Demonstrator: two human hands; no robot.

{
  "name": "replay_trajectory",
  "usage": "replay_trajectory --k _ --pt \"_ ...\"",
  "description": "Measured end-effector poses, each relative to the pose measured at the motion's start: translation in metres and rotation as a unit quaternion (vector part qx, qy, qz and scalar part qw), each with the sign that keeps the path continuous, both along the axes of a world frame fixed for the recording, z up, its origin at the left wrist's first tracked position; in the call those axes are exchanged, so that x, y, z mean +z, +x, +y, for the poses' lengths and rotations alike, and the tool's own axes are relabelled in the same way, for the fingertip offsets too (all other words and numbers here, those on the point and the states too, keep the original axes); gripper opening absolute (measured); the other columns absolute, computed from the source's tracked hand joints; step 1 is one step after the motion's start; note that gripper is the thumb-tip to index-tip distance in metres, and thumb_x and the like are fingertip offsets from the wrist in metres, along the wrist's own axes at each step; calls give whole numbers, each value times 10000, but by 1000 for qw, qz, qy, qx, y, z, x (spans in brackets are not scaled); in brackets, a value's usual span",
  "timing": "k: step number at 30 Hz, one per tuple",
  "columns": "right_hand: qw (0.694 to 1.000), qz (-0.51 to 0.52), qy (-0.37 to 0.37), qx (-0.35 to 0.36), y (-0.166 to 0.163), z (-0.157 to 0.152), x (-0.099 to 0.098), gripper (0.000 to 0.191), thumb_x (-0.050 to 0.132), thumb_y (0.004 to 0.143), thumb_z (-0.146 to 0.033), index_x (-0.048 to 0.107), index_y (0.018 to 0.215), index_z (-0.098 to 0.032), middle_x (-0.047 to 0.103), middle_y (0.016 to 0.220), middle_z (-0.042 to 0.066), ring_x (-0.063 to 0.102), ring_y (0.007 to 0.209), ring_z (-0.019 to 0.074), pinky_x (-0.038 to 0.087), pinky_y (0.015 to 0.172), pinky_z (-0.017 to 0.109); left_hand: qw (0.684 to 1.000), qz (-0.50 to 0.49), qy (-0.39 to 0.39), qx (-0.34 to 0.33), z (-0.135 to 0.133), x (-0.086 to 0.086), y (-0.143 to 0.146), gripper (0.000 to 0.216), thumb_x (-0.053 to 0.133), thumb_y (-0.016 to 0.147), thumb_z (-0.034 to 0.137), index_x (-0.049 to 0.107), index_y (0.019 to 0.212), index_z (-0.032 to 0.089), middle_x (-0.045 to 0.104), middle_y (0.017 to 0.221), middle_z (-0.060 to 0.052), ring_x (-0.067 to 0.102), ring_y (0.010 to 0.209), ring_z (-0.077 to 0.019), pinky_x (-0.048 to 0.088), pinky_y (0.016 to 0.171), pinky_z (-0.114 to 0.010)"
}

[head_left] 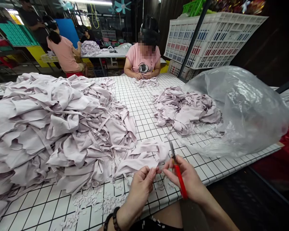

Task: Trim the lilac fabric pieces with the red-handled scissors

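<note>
Your 1 view comes from the camera on your head, facing forward and down along the gridded table (141, 107); your left hand (141, 184) and right hand (189, 176) appear close, the far end well off.

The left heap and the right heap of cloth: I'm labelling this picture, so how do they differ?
The left heap is far bigger and taller; the right heap is small and low. The left heap runs out past the picture's left edge, while the right heap lies next to the clear plastic bag. Both are loosely piled, pale pinkish cloth on the gridded tabletop.
</note>
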State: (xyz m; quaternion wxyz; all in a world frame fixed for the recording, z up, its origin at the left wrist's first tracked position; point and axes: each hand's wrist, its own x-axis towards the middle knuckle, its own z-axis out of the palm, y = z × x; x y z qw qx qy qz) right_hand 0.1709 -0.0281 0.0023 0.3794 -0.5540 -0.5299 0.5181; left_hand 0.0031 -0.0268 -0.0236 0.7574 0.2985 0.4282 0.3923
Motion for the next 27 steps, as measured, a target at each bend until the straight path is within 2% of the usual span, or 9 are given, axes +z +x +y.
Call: replay_trajectory --k 3,7,9,12,15,18,20,23,27 --pt "999 -8 40 21 -5 14 -2 271 664 788 -260 516 1014 -232 588 909 0 512 664 108 449 650 252 999 16 46 -4 -1 5 -11 393 693 766 488 637 907 125 636 751 -13 271 453 -24 168 431 -189" --pt "997 13 40 68 -19 29 -2 213 642 791 -231 548 982 -224 567 723 -34 502 615 115 440 594 238 998 32 56 -19 -1 14 -21 378 697 768 474 671 861 109 670 796 -50 349 481 -34 231 453 -187" --pt "997 22 54 40 -24 34 -4 127 625 796 -214 536 887 -221 560 703 -36 492 596 110 426 565 228 998 22 47 -36 0 14 -25 382 683 780 477 686 868 105 654 728 -41 361 471 -39 254 456 -190" --pt "994 39 93 -41 -28 37 -10 173 651 767 -186 501 842 -224 583 758 -24 506 608 111 436 575 229 998 29 58 -18 1 12 -29 362 637 819 479 689 868 124 628 691 -29 409 483 -56 315 487 -197" --pt "984 70 122 -109 -35 33 -18 243 697 736 -192 485 849 -228 607 807 -11 555 663 129 474 644 248 978 119 158 69 3 12 -31 302 590 868 428 707 820 153 628 930 -83 576 826 -148 429 665 -220" --pt "983 88 109 -120 -43 25 -25 240 705 750 -236 487 850 -228 616 811 -3 584 702 149 490 675 263 947 171 247 118 8 14 -30 271 570 892 359 715 768 166 498 1309 -98 435 1227 -235 420 887 -257" --pt "991 81 73 -83 -44 21 -24 233 705 759 -279 492 837 -224 611 786 -3 574 673 148 482 629 257 952 146 252 95 10 14 -29 270 553 902 342 700 767 159 508 1322 -104 523 1112 -221 452 831 -264" --pt "999 19 30 -15 -32 19 -14 226 678 782 -350 519 875 -221 601 782 -4 557 668 151 461 598 257 967 92 231 55 12 10 -27 253 523 918 337 676 841 151 645 988 -90 570 689 -131 467 630 -246" --pt "973 -221 58 35 -2 13 10 247 662 780 -415 506 763 -224 561 692 -27 503 632 147 396 596 271 947 138 285 46 14 7 -29 236 503 933 299 667 843 154 586 787 -34 556 669 -126 451 651 -247"
